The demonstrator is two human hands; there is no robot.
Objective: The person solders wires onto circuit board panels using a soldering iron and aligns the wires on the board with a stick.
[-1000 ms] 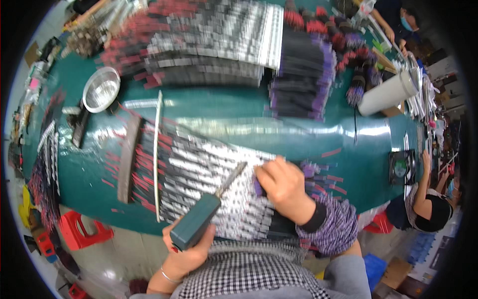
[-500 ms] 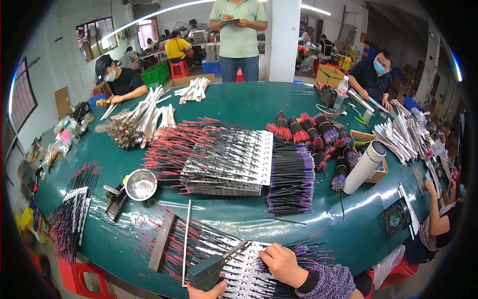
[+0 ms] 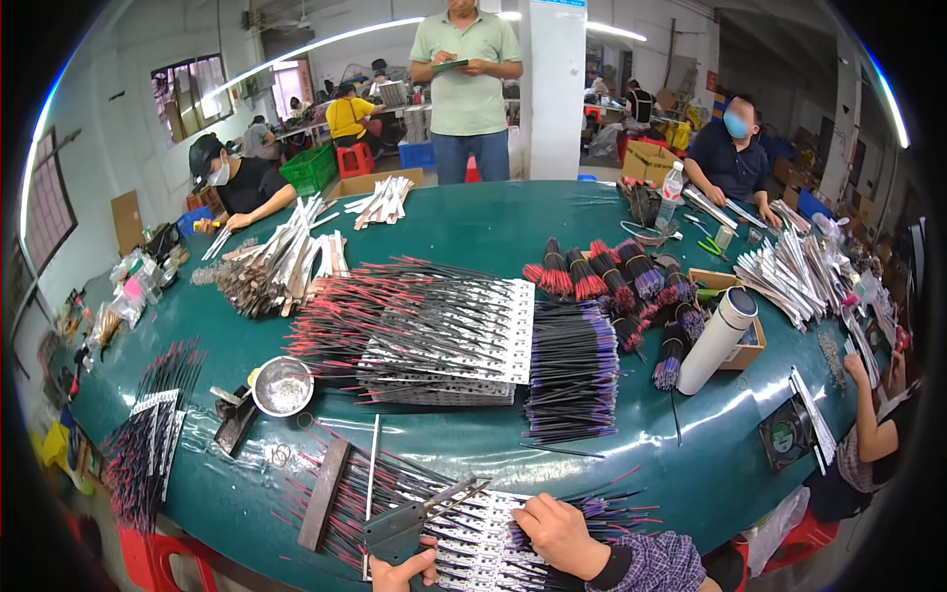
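At the table's near edge my left hand (image 3: 406, 569) is closed round a dark green soldering gun (image 3: 393, 534), whose slim metal nose points up and right over a row of white circuit board strips (image 3: 483, 543). My right hand (image 3: 560, 533) rests on the strips' right side, fingers pinched on a black wire (image 3: 520, 538) with a purple end; its tip is hidden by the fingers. Red-ended black wires stick out to the left of the strips. Across these wires lie a brown metal bar (image 3: 324, 495) and a thin white rod (image 3: 373, 464).
Beyond lie stacked wired boards (image 3: 454, 331), purple-ended wires (image 3: 572, 375) and wire bundles (image 3: 612, 271). A white flask (image 3: 718, 340) leans on a cardboard box at right. A metal bowl (image 3: 283, 386) stands left, a small fan (image 3: 786, 434) right. Other people (image 3: 728, 163) are round the table.
My view has tilted up slightly, so the table sits lower. The soldering gun has drawn back a little from the strips. My right hand stays put. The person at far right has raised their head.
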